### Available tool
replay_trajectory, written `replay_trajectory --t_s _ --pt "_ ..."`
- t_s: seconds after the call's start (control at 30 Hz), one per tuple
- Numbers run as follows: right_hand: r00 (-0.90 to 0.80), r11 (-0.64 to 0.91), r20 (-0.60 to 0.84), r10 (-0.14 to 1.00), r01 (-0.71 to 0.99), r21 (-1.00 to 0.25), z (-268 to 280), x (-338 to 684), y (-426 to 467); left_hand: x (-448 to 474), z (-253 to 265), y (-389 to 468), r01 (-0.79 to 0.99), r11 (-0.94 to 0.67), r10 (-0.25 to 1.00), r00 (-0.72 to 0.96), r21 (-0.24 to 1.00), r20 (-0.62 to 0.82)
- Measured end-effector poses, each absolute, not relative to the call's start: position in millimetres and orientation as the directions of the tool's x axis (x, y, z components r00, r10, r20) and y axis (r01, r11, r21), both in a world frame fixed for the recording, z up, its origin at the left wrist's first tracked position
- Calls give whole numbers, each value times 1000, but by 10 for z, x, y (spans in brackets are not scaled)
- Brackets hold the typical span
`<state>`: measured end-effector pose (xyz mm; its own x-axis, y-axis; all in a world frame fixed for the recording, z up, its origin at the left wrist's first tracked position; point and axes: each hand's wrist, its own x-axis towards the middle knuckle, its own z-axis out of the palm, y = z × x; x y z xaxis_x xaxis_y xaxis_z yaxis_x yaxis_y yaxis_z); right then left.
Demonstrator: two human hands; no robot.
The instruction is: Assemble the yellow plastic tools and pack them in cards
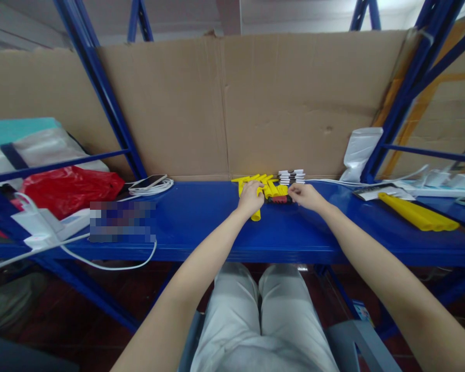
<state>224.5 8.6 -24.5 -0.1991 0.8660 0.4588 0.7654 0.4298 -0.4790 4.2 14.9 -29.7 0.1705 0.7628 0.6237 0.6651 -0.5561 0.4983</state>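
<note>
My left hand [251,197] is curled over a yellow tube-shaped piece [256,215], whose round end sticks out below the fingers. Several more yellow pieces [271,188], some with a T-shaped end, lie bunched just beyond and to the right of it. In front of these lies a red and black object [278,199], perhaps a tool handle, too small to name. At its right end my right hand [304,196] has thumb and fingertips pinched together. Whatever sits between those fingertips cannot be made out.
Behind the yellow pieces stands a stack of white and black items [292,176] against a cardboard wall [279,103]. Long yellow tubes [420,213] and a power strip [434,190] lie right on the blue shelf [201,222]. Cables [153,187] and a red bag [73,188] are left.
</note>
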Motion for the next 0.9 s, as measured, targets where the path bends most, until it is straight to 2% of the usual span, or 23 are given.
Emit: replay_trajectory --t_s 0.17,0.33,0.43,0.63,0.7,0.9 --pt "-150 370 491 858 844 -388 -88 2359 223 49 -289 129 645 -587 750 204 489 629" --pt "-7 179 536 844 946 -270 153 2546 452 65 -299 132 619 -608 737 208 496 644" --pt "65 60 516 854 973 -222 240 2620 593 69 -304 129 605 -615 732 200 506 651" --pt "70 -38 457 887 996 -78 178 2615 769 66 -295 96 640 -605 734 219 474 642" --pt "90 -53 446 891 994 -94 108 2621 834 70 -292 83 636 -611 732 226 471 643" --pt "181 -82 402 897 965 -250 -117 2651 1052 92 -290 50 617 -643 709 254 455 658"
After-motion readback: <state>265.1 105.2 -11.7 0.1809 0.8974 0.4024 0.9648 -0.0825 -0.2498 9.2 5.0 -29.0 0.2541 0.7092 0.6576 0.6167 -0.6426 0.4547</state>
